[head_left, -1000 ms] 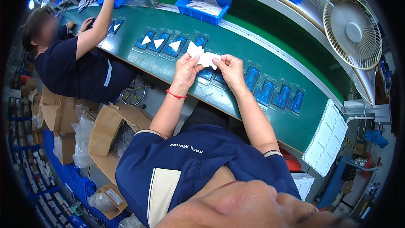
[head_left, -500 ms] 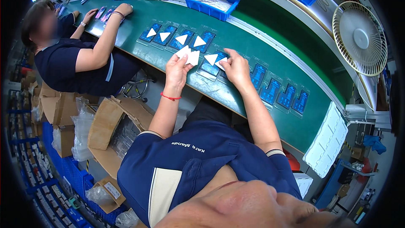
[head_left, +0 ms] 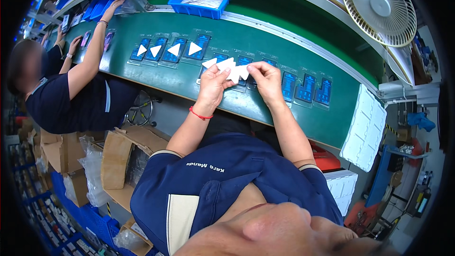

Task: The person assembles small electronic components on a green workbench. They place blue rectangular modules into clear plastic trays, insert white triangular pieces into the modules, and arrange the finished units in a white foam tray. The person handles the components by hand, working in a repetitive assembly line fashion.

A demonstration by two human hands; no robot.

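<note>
My left hand (head_left: 213,89) is closed on a small fanned stack of white triangular pieces (head_left: 225,65). Close beside it, the thumb and fingertips of my right hand (head_left: 267,83) pinch a white triangle (head_left: 243,71) at the stack's right edge. Both hands are over a row of flat clear packs with blue cards. On several packs at the left, such as this blue pack (head_left: 201,44), one white triangle (head_left: 194,48) lies on top. Another triangle (head_left: 208,63) lies just left of the stack. Blue packs on the right, like this one (head_left: 304,88), show no triangle. My hands partly hide the middle packs.
A blue bin (head_left: 176,7) of white pieces stands at the green table's (head_left: 156,73) back edge. A fan (head_left: 379,5) is at upper right, white trays (head_left: 364,128) at the table's right end. At left a co-worker (head_left: 71,83) reaches toward blue bins; cardboard boxes (head_left: 113,163) stand below.
My right hand has come from over a pack to the stack in my left hand. The view has shifted, moving the packs leftward in it. The co-worker's arm has risen toward the bins.
</note>
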